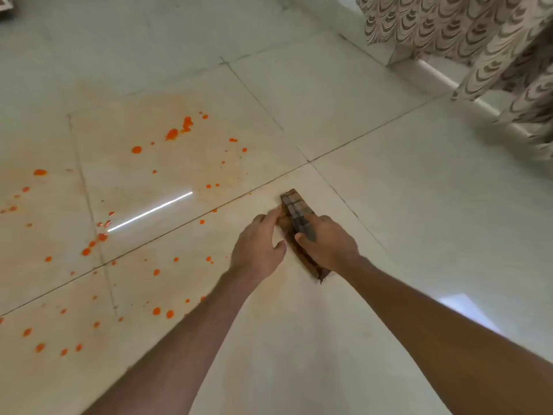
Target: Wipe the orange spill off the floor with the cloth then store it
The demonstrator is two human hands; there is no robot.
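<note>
— Many drops left?
— Plenty: the orange spill dots the floor on my left.
— Your hands?
— My left grip curls its fingers against the folded cloth; whether it pinches, I cannot tell. My right grip clamps the cloth, thumb on top, on the tile right of the spill. A curtain hangs far right.

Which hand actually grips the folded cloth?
The right hand: its thumb and fingers curl round the folded cloth on the floor. The left hand only touches its edge with fingertips.
</note>
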